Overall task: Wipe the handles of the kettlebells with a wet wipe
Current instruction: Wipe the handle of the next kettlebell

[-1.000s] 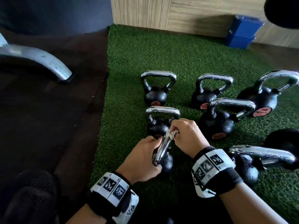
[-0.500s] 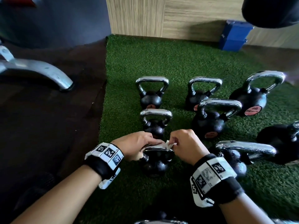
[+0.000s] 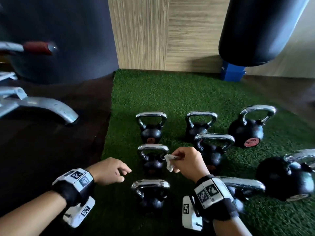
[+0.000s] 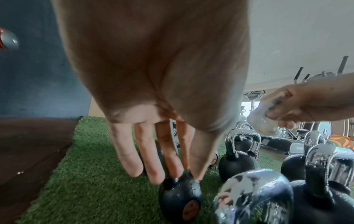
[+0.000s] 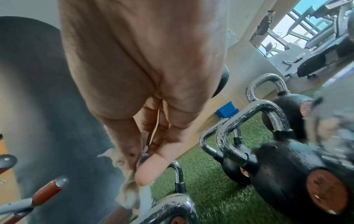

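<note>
Several black kettlebells with chrome handles stand on green turf [image 3: 170, 96]. The nearest one in the left column [image 3: 150, 200] stands upright between my wrists, with a middle kettlebell [image 3: 152, 160] and a far one [image 3: 150, 132] behind it. My right hand [image 3: 177, 160] pinches a crumpled white wet wipe [image 3: 168, 161] just right of the middle kettlebell's handle [image 3: 152, 148]. The right wrist view shows thumb and fingers closed on the wipe [image 5: 130, 189]. My left hand [image 3: 122, 173] hovers left of the column and holds nothing; its fingers [image 4: 153, 151] hang straight above a kettlebell [image 4: 180, 197].
Larger kettlebells [image 3: 245, 130] fill the right side of the turf. A grey metal machine leg [image 3: 51, 106] rests on the dark floor [image 3: 51, 150] to the left. A black punching bag [image 3: 255, 31] hangs at the back right above a blue box [image 3: 233, 74].
My left hand has let go of the nearest kettlebell's handle and drawn back left. My right hand has lifted the wipe off that handle and moved up towards the middle kettlebell.
</note>
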